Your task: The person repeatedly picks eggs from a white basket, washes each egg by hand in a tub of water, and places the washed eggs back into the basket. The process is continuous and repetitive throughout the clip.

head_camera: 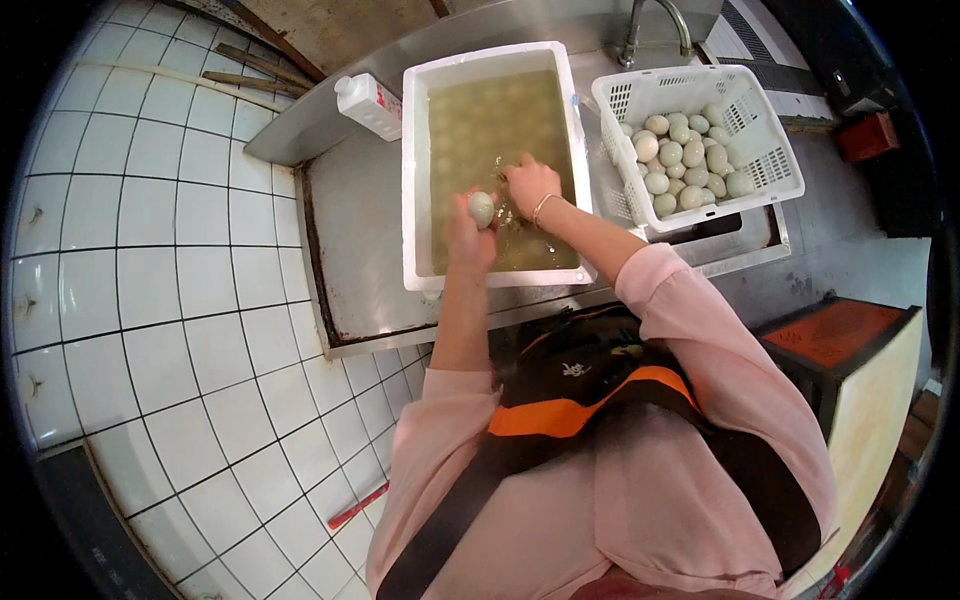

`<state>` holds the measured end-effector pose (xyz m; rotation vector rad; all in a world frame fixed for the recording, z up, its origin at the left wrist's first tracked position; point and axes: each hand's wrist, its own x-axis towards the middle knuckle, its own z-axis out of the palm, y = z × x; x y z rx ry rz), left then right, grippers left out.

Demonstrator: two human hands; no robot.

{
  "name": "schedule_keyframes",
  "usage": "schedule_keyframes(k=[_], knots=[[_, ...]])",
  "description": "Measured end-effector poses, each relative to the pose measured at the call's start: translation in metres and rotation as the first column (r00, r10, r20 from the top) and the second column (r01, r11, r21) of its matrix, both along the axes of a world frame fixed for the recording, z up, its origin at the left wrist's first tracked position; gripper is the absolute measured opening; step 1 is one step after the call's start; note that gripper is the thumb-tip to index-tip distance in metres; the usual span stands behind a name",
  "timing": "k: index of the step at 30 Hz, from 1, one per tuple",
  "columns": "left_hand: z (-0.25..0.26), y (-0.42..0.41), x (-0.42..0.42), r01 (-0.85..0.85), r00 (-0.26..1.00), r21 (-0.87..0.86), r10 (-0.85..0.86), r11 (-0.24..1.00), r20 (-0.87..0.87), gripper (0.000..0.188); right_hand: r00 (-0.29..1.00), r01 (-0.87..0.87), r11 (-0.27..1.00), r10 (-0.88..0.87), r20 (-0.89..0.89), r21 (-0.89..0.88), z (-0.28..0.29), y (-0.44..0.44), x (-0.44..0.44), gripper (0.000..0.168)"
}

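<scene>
My left hand (471, 244) holds a pale greenish egg (481, 210) just above murky water (487, 105). The water fills most of a white foam box (410, 165), and blurred round shapes like eggs lie under its surface. Close by on the right, my right hand (532, 184) is bent down with its fingertips at the water, where droplets splash. Those fingertips are partly hidden, so I cannot tell whether they grip anything. To the right of the box, a white slotted plastic basket (784, 161) contains several pale eggs (694, 154).
A white carton-shaped bottle (373, 105) stands left of the box on the stainless steel counter (360, 240). Behind the basket rises a curved metal faucet (682, 34). White wall tiles (150, 210) border the left side. A sink opening (705, 229) shows below the basket's front.
</scene>
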<state>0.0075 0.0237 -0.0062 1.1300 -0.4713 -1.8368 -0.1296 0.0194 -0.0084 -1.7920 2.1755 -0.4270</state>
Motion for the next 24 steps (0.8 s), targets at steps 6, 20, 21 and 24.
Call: schedule_keyframes(k=[6, 20, 21, 24], knots=[[-0.006, -0.024, 0.018, 0.091, 0.973, 0.153, -0.056, 0.984, -0.222, 0.039, 0.976, -0.09, 0.975, 0.046, 0.212, 0.201, 0.013, 0.008, 0.0, 0.019], [0.018, -0.012, -0.025, -0.017, 0.991, 0.122, 0.033, 0.992, -0.133, 0.033, 0.914, 0.007, 0.903, 0.168, 0.369, -0.429, 0.032, 0.021, 0.013, 0.021], [0.024, -0.013, -0.022, -0.02, 0.99, 0.163, 0.042, 0.986, -0.132, 0.032, 0.904, -0.018, 0.894, 0.206, 0.374, -0.449, 0.037, 0.035, 0.018, 0.022], [0.023, -0.008, -0.013, 0.072, 0.992, 0.049, -0.067, 0.996, -0.106, 0.033, 0.875, -0.055, 0.857, 0.288, 0.389, -0.512, 0.038, 0.046, 0.024, 0.019]])
